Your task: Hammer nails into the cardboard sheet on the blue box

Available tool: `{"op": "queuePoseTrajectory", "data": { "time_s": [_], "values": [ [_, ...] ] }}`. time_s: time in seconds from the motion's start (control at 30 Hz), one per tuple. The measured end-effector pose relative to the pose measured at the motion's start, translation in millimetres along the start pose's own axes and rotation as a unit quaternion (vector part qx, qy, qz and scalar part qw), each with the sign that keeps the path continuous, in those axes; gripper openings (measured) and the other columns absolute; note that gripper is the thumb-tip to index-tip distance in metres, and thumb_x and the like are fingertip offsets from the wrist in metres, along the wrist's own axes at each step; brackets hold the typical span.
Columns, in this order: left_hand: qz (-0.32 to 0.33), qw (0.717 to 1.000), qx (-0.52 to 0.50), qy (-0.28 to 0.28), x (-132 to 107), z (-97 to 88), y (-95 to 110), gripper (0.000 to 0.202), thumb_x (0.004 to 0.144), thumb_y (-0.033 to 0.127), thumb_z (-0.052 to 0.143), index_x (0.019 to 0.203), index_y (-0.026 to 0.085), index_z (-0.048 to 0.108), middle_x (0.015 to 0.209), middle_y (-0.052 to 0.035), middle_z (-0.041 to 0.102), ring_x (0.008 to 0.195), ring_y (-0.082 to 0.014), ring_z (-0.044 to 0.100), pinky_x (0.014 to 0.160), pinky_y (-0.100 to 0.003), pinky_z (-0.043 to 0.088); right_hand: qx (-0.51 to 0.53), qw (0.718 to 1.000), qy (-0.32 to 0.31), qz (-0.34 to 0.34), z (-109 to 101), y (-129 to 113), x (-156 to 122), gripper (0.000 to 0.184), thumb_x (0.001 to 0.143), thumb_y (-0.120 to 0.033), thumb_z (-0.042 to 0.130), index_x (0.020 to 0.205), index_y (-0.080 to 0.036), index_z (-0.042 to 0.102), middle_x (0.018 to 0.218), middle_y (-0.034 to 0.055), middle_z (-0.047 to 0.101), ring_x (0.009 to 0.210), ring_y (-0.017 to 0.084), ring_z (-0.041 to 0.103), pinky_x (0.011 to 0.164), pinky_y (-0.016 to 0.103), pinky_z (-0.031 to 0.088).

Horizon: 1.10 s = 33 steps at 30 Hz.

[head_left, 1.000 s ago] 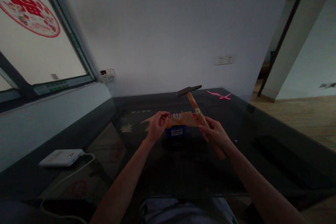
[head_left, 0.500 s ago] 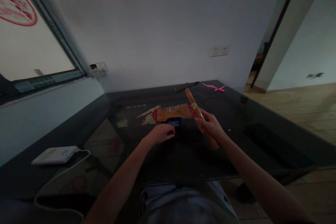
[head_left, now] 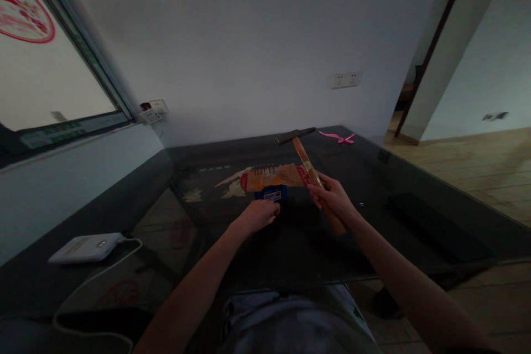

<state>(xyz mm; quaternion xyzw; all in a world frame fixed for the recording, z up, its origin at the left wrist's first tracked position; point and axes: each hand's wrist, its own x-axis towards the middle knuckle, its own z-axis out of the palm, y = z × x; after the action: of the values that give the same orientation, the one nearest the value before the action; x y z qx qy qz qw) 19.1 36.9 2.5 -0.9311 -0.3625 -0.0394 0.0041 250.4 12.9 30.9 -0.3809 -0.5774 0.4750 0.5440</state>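
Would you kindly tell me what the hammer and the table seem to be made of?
Hammer handle: apparently varnished wood, judging by its warm brown colour and glossy highlights.
Hammer head: probably metal, dull, dark and tapering.
Table: dark, glossy with reflections, so perhaps glass or polished stone.

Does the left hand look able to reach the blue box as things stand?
Probably yes: the left hand is at the near side of the blue box, with nothing visible between them. The hammer, in the right hand, is off to the right.
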Motion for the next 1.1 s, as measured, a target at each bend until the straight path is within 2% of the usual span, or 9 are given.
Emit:
{"op": "queuePoseTrajectory", "data": {
  "time_s": [0.23,0.43,0.5,0.6,0.73,0.83,0.93,1.1],
  "values": [
    [0.001,1.000,-0.021,0.007,-1,2.4,4,0.016,0.074,0.011,0.050,0.086,0.019,0.057,0.087,-0.0035,0.062,0.081,-0.0159,0.059,0.067,-0.023,0.042,0.011,1.000,-0.002,-0.002,1,-2,0,0.034,0.069,-0.036,0.065,0.095,-0.016,0.053,0.050,-0.0084,0.047,0.033,0.005,0.041,0.031,0.019,0.032],
    [0.020,0.984,-0.174,0.030,-3,-14.2,9,0.015,0.072,0.011,0.052,0.085,0.017,0.057,0.080,-0.0015,0.061,0.071,-0.0116,0.056,0.063,-0.020,0.042,0.015,1.000,-0.001,-0.003,1,-3,0,0.035,0.069,-0.036,0.065,0.096,-0.015,0.054,0.052,-0.0077,0.048,0.034,0.006,0.041,0.032,0.020,0.033],
    [0.031,0.968,-0.241,0.057,-5,-24.4,11,0.012,0.074,0.013,0.053,0.085,0.016,0.057,0.079,-0.0013,0.060,0.070,-0.0108,0.056,0.064,-0.020,0.043,0.014,1.000,0.001,0.002,0,-3,0,0.037,0.070,-0.036,0.064,0.099,-0.015,0.054,0.052,-0.0078,0.048,0.034,0.006,0.041,0.032,0.019,0.033],
    [0.024,0.936,-0.324,0.133,-5,-43.0,10,0.010,0.075,0.020,0.057,0.084,0.015,0.058,0.079,-0.0018,0.061,0.072,-0.0112,0.057,0.069,-0.022,0.045,0.008,1.000,0.004,0.009,-1,-1,0,0.042,0.070,-0.036,0.064,0.106,-0.016,0.053,0.051,-0.0082,0.046,0.034,0.006,0.040,0.032,0.020,0.034],
    [-0.011,0.889,-0.393,0.235,16,-66.3,-4,0.017,0.074,0.027,0.061,0.081,0.013,0.056,0.079,-0.0036,0.061,0.074,-0.0132,0.059,0.071,-0.025,0.048,0.005,1.000,0.001,0.004,-1,1,0,0.043,0.071,-0.036,0.064,0.108,-0.016,0.053,0.051,-0.0086,0.045,0.035,0.006,0.039,0.032,0.020,0.035],
    [-0.038,0.881,-0.361,0.303,43,-73.6,-23,0.016,0.074,0.027,0.060,0.080,0.013,0.056,0.078,-0.0039,0.062,0.073,-0.0134,0.059,0.071,-0.026,0.048,0.012,1.000,0.004,0.003,-1,1,0,0.043,0.071,-0.036,0.064,0.106,-0.016,0.053,0.051,-0.0086,0.044,0.036,0.006,0.039,0.032,0.019,0.035],
    [-0.062,0.885,-0.292,0.358,67,-69.2,-42,0.012,0.074,0.024,0.059,0.079,0.013,0.058,0.078,-0.0033,0.063,0.073,-0.0127,0.059,0.072,-0.025,0.047,0.024,1.000,0.008,-0.002,-2,0,1,0.039,0.070,-0.037,0.064,0.101,-0.016,0.054,0.050,-0.0089,0.045,0.034,0.005,0.039,0.031,0.019,0.034],
    [-0.093,0.892,-0.234,0.375,83,-50.7,-57,0.008,0.071,0.022,0.060,0.074,0.014,0.060,0.073,-0.0019,0.063,0.069,-0.0120,0.059,0.068,-0.023,0.046,0.033,0.999,0.020,-0.008,-5,-2,3,0.035,0.070,-0.038,0.065,0.094,-0.016,0.053,0.050,-0.0090,0.046,0.033,0.005,0.040,0.031,0.019,0.032]
  ]
}}
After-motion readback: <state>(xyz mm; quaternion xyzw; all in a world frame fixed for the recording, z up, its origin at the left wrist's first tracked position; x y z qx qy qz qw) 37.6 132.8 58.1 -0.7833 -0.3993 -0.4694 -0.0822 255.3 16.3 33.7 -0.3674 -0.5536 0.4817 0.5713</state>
